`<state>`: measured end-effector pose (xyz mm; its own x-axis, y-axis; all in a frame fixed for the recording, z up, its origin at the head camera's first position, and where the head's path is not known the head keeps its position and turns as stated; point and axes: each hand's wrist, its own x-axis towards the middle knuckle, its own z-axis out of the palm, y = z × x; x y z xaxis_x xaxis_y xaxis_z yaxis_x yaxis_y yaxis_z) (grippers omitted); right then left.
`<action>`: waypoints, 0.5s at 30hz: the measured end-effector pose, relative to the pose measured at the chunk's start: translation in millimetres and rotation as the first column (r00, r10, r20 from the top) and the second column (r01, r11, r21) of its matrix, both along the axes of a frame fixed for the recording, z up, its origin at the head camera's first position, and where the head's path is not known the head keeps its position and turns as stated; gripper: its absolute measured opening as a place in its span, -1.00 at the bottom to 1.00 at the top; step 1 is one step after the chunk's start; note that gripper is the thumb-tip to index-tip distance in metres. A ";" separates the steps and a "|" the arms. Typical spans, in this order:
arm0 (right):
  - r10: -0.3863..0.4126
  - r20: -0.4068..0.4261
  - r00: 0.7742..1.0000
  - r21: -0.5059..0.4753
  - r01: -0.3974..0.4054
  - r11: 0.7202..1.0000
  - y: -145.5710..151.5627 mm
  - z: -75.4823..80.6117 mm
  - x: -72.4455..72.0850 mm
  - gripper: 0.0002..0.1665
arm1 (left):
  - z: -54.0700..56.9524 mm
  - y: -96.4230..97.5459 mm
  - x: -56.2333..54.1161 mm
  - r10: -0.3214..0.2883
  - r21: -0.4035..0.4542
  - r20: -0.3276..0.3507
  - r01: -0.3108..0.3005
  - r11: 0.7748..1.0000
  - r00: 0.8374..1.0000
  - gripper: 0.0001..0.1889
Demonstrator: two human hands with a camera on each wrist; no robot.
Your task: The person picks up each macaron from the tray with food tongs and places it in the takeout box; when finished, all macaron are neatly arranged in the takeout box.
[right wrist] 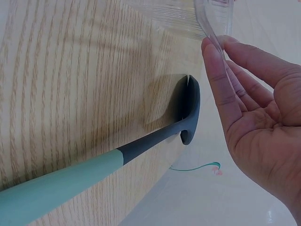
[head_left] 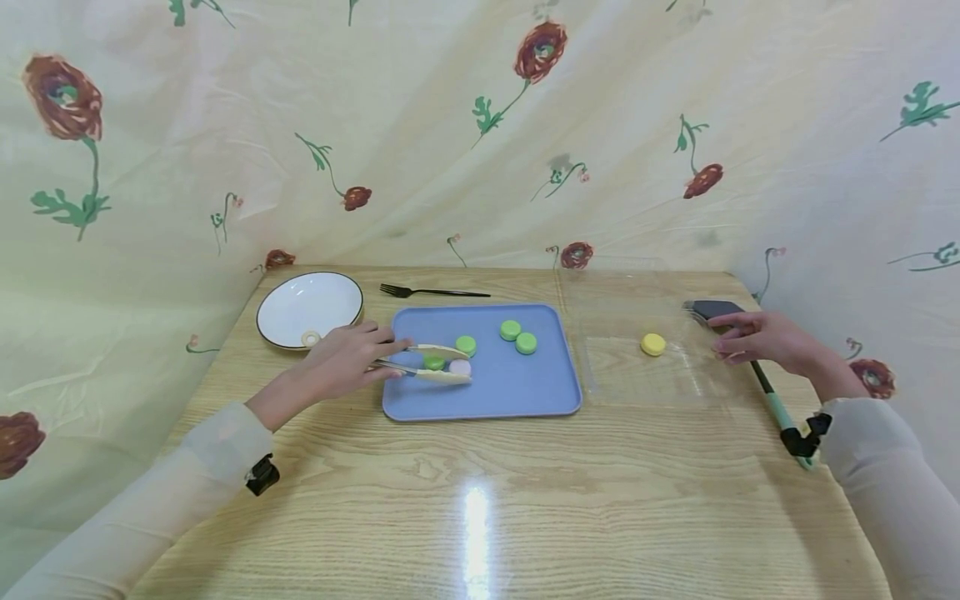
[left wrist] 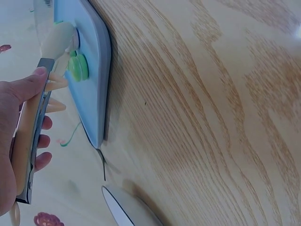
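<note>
In the head view my left hand point(head_left: 341, 362) grips a pair of tongs point(head_left: 442, 378) with cream tips. The tips reach over the blue tray point(head_left: 517, 396), one on each side of a pale lilac macaron point(head_left: 460, 367). Several green macarons point(head_left: 526, 343) lie on the same tray, one of them partly hidden by the tongs. The left wrist view shows my thumb along the tongs' cream handle point(left wrist: 27, 141). My right hand point(head_left: 776, 340) pinches the rim of a clear plastic container point(right wrist: 207, 19) between thumb and fingers. Inside that container sits a yellow macaron point(head_left: 653, 344).
A dark-headed spatula with a mint handle point(right wrist: 61, 188) lies on the table under my right hand. At the back left is a white dish with a dark rim point(head_left: 311, 300). A black fork point(head_left: 450, 292) lies behind the tray, and a flowered cloth point(head_left: 420, 125) hangs behind the table.
</note>
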<state>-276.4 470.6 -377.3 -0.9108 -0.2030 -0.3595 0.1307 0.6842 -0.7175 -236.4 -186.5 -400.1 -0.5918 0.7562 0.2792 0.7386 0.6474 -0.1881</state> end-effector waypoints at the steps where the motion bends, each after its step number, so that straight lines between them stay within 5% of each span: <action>1: -0.001 0.000 1.000 -0.001 0.001 1.000 -0.1 0.2 0.0 -0.19 | 0.0 0.3 0.2 0.000 0.000 0.002 0.000 1.000 1.000 -0.44; 15: -0.004 0.004 1.000 0.008 0.004 1.000 -1.3 1.3 0.9 -0.19 | -1.4 6.9 -0.8 -0.019 0.035 0.047 0.018 0.999 0.999 -0.46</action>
